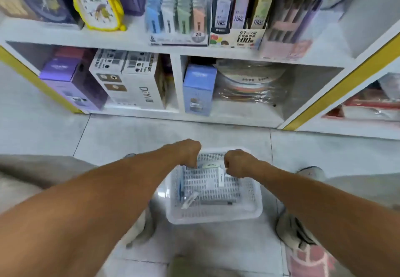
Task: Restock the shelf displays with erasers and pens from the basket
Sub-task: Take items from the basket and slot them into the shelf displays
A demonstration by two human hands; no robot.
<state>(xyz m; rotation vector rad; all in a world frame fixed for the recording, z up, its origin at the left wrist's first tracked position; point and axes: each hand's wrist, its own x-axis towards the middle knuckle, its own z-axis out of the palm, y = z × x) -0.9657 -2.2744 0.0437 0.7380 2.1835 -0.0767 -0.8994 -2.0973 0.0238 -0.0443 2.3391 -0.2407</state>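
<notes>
Both hands' grip curled, contents unclear, left hand point(188, 153) and right hand point(237, 163) over basket point(213, 217) rim

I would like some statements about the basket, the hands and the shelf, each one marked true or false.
1. The basket stands on the floor in front of the shelf. True.
2. Both hands reach down to the far part of the basket. True: the left hand and the right hand are there, fingers pointing down.
3. The basket is filled to its rim. False: only a few items lie on its bottom, among them a dark pen.
4. A yellow clock stands on the upper shelf at the left. True.
5. The blue box lies in the basket. False: it stands in the lower shelf compartment.
</notes>
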